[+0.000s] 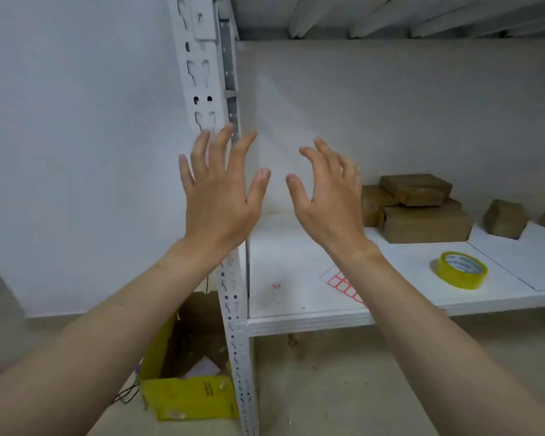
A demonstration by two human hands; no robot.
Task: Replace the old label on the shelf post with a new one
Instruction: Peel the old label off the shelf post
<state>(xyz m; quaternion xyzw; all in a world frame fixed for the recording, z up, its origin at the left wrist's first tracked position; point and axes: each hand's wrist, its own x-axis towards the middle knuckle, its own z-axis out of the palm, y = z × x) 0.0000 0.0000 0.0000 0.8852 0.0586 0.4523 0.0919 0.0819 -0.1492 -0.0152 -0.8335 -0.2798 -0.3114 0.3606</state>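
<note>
The white perforated shelf post (202, 89) rises at centre left. A white label (204, 23) sticks to it near the top. My left hand (219, 193) is raised in front of the post, fingers spread, holding nothing. My right hand (326, 196) is up beside it, fingers apart and curled, holding nothing. A sheet of red-bordered labels (343, 283) lies on the white shelf board (296, 316), partly hidden by my right forearm. A roll of yellowish clear tape (461, 269) lies on the shelf to the right.
Several brown cardboard boxes (422, 215) are stacked at the back right of the shelf. A small red scrap (276, 286) lies on the board. A yellow open box (183, 388) with paper stands on the floor left of the post. The upper shelf's underside spans the top.
</note>
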